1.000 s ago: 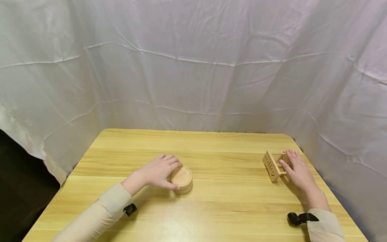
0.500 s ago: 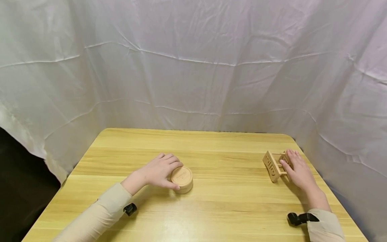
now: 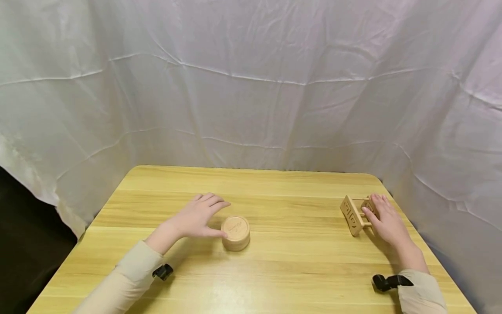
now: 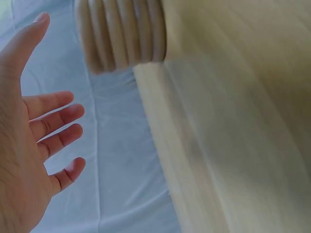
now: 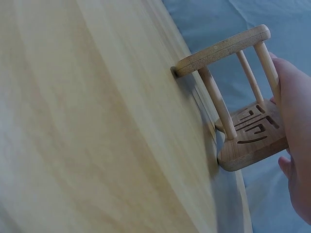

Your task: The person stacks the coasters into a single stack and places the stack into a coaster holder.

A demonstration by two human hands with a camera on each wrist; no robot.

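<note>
A stack of round wooden coasters [image 3: 235,233], its top disc engraved, stands upright on the table. In the left wrist view the stacked coasters [image 4: 121,33] show several rounded edges. My left hand [image 3: 193,219] is just left of the stack, fingers spread and nearly straight; from the wrist camera the left hand [image 4: 36,131] is apart from it. At the right, a wooden coaster holder [image 3: 351,216] has two carved end panels joined by rods. My right hand [image 3: 389,223] grips its right panel, thumb on the inner side; that hand's fingers [image 5: 285,166] are partly hidden behind it.
The wooden table [image 3: 290,270] has rounded far corners, and the holder sits near its right edge. White cloth [image 3: 251,109] hangs behind and at both sides. Each wrist carries a black camera mount [image 3: 162,272].
My left hand has let go of the coaster stack, spread its fingers and moved a little left and away. The stack, the holder and my right hand look unmoved.
</note>
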